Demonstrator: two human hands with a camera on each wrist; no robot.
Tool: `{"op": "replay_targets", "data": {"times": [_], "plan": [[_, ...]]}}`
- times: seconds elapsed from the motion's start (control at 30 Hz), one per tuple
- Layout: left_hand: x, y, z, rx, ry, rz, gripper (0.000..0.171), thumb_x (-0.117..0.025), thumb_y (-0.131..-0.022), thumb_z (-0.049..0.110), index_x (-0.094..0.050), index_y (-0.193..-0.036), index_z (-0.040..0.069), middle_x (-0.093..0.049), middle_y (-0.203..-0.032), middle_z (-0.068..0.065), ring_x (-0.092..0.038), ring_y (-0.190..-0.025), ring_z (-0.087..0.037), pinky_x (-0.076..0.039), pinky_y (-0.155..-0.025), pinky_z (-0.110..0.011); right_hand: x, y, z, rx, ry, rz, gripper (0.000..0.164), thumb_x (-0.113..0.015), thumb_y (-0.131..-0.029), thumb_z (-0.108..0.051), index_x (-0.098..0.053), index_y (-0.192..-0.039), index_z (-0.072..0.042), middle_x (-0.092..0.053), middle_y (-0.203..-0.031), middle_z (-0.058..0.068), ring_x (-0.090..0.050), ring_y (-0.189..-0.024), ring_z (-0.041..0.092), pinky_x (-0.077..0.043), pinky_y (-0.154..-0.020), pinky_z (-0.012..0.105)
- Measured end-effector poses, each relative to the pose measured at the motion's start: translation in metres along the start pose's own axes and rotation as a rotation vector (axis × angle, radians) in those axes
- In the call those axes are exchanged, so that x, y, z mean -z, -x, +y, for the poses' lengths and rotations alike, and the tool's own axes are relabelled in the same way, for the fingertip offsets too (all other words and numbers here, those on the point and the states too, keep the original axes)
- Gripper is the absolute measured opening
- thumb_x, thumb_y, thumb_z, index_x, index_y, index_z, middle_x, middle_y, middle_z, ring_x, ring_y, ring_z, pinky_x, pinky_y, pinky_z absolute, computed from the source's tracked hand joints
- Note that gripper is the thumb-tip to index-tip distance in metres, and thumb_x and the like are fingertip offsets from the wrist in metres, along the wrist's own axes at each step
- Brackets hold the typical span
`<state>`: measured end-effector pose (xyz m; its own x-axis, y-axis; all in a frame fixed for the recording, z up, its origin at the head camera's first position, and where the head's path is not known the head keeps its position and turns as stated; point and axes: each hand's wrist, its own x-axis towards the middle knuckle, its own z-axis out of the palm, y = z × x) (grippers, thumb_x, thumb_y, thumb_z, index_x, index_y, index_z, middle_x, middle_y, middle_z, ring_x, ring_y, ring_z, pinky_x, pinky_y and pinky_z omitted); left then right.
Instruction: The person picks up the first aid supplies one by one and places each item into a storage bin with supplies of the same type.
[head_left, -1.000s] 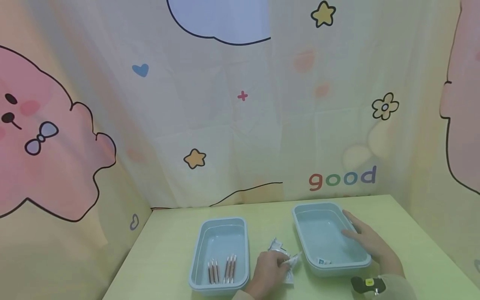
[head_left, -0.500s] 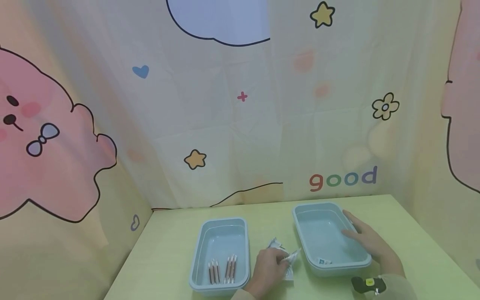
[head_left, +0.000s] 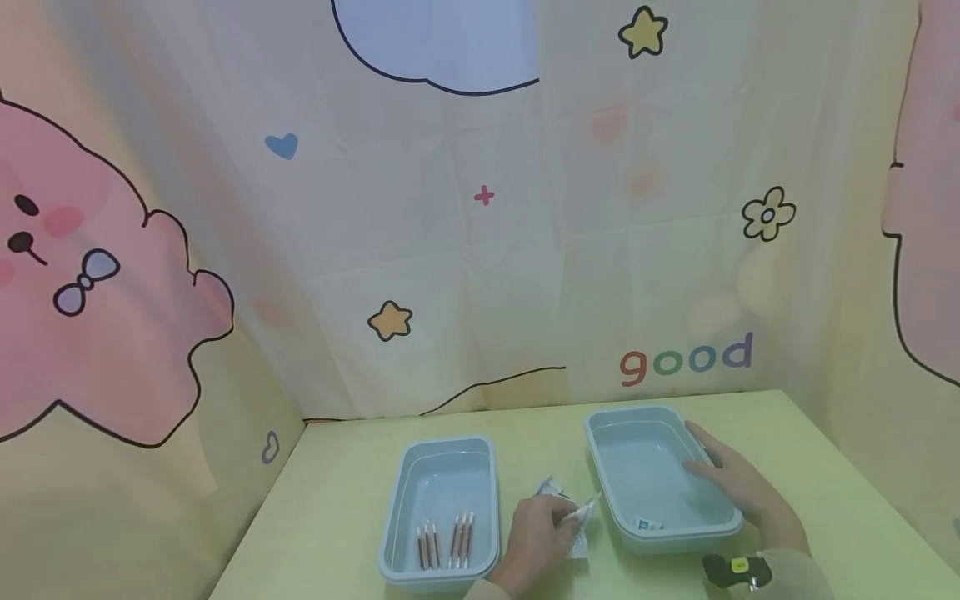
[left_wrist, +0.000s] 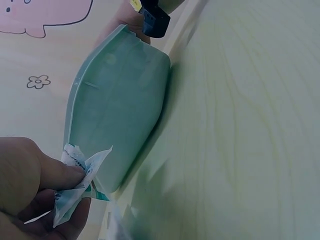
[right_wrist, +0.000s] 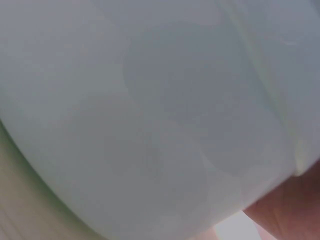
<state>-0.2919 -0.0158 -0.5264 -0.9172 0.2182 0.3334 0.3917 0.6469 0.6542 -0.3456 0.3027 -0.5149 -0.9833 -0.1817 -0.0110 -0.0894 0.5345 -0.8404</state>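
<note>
In the head view my left hand (head_left: 534, 537) is between two light blue plastic basins. It pinches a crumpled white wrapper (left_wrist: 77, 187) with teal print between thumb and fingers, as the left wrist view shows. More white wrapping (head_left: 550, 487) lies partly hidden under that hand; I cannot tell whether it is one piece or several. My right hand (head_left: 738, 487) grips the right side wall of the right basin (head_left: 678, 532), thumb over the rim. Inside that basin's near end lies a small white-and-teal packet (head_left: 647, 524). The right wrist view shows mostly the basin's blurred wall (right_wrist: 150, 125).
The left basin (head_left: 438, 577) holds several thin brown sticks (head_left: 427, 546) with pale ends, like cotton swabs, in two groups. Both basins stand on a pale yellow-green table (head_left: 330, 483). A printed curtain (head_left: 450, 233) encloses the back and sides.
The left hand shifts only slightly, still holding the wrapper, and the wrapping's near edge draws up a little. The right hand and both basins stay in place.
</note>
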Motion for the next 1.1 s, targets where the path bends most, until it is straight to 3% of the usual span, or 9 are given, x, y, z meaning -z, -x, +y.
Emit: {"op": "replay_targets", "data": {"times": [0.43, 0.83, 1.0, 1.1], "plan": [[0.0008, -0.0046, 0.0047, 0.018, 0.047, 0.045, 0.010, -0.074, -0.080, 0.009, -0.078, -0.087, 0.015, -0.074, -0.078, 0.005, -0.062, -0.068, 0.002, -0.050, -0.063, -0.015, 0.0013, -0.0010, -0.0040, -0.021, 0.008, -0.009, 0.079, -0.053, -0.098, -0.040, -0.007, -0.157, -0.013, -0.006, -0.160, 0.026, -0.008, -0.141, 0.057, -0.020, -0.105, 0.073], [0.0037, -0.0059, 0.0075, -0.005, 0.076, 0.098, 0.012, -0.075, -0.079, 0.006, -0.077, -0.088, 0.014, -0.075, -0.084, 0.003, -0.066, -0.077, -0.001, -0.054, -0.073, -0.019, 0.0013, -0.0020, 0.0005, -0.027, 0.021, -0.015, 0.080, -0.052, -0.098, -0.045, -0.006, -0.157, -0.016, -0.007, -0.160, 0.025, -0.008, -0.141, 0.056, -0.018, -0.105, 0.074], [0.0039, -0.0085, 0.0068, -0.038, 0.070, 0.108, 0.012, -0.075, -0.080, 0.006, -0.077, -0.089, 0.013, -0.075, -0.084, 0.003, -0.066, -0.078, -0.001, -0.055, -0.085, -0.026, 0.0009, -0.0031, 0.0028, -0.042, 0.029, -0.023, 0.080, -0.050, -0.098, -0.046, -0.004, -0.157, -0.017, -0.007, -0.160, 0.026, -0.010, -0.141, 0.056, -0.021, -0.105, 0.073], [0.0039, -0.0100, 0.0065, -0.043, 0.071, 0.113, 0.012, -0.075, -0.080, 0.007, -0.076, -0.091, 0.013, -0.075, -0.086, 0.003, -0.066, -0.080, -0.002, -0.055, -0.086, -0.027, 0.0000, -0.0031, 0.0027, -0.036, 0.029, -0.015, 0.080, -0.051, -0.098, -0.045, -0.006, -0.157, -0.016, -0.008, -0.160, 0.025, -0.010, -0.141, 0.056, -0.022, -0.105, 0.072]]}}
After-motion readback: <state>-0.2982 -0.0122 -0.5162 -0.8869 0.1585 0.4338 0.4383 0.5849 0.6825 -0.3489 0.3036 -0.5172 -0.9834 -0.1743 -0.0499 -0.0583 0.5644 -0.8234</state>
